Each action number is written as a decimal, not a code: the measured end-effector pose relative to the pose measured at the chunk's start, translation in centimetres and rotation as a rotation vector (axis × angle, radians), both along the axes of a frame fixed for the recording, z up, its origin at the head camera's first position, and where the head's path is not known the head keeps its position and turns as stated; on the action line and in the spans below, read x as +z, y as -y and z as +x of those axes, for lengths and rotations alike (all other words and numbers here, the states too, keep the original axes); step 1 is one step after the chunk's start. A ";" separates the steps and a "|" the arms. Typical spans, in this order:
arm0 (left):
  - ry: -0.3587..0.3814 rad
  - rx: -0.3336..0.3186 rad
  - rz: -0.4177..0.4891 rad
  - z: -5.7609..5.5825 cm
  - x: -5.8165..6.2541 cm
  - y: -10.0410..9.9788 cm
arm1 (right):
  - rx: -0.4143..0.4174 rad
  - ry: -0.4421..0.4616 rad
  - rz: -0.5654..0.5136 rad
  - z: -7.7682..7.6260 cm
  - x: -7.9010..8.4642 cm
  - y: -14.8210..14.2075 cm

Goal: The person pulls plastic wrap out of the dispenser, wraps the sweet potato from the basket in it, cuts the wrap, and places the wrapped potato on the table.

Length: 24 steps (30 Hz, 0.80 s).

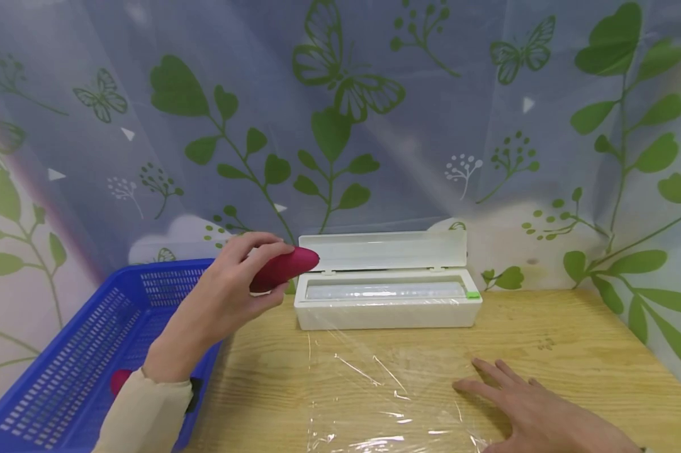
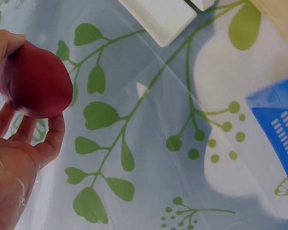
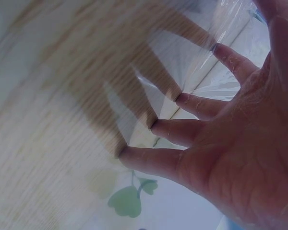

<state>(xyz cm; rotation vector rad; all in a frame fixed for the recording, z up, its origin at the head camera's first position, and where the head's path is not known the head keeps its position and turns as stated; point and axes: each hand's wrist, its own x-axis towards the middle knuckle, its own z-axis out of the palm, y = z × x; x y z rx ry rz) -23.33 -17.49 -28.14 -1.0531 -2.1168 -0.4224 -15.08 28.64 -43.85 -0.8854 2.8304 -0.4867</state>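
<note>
The left hand is curled round a smooth red vegetable, pinching it between the thumb below and the fingers above; the vegetable is held up off the table, left of centre, its narrower end pointing right and, in the head view, overlapping the left end of a white box's raised lid; the left wrist view shows the thumb on one side of it and fingertips on the other. A pale sleeve covers the left forearm.

The right hand is at the near right, fingers spread apart and reaching left; its fingertips touch down on the wooden table at the right side of a sheet of clear film, with the palm raised, as the right wrist view shows; whether every fingertip is on film or on bare wood, I cannot tell.

The white box stands at the far side of the table, near the middle; a roll of clear film lies inside, with a small green tab on the right end of the front rim; the film runs from the box towards the near edge, wrinkled and shiny at the near end.

At the left is a blue basket with slotted walls; another red thing lies in it, partly hidden by the left arm; behind everything hangs a blue and white cloth printed with green leaves and butterflies.
</note>
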 end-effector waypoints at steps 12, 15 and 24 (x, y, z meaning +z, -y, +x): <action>-0.015 -0.049 0.068 0.5 -0.3 -1.2 | -0.003 -0.007 0.000 0.0 0.0 0.1; -0.003 -0.057 0.069 0.5 -0.5 -1.6 | -0.005 -0.009 0.002 0.1 0.0 0.1; 0.016 -0.058 0.068 0.3 -1.4 -2.7 | -0.012 0.006 0.003 0.2 0.0 0.0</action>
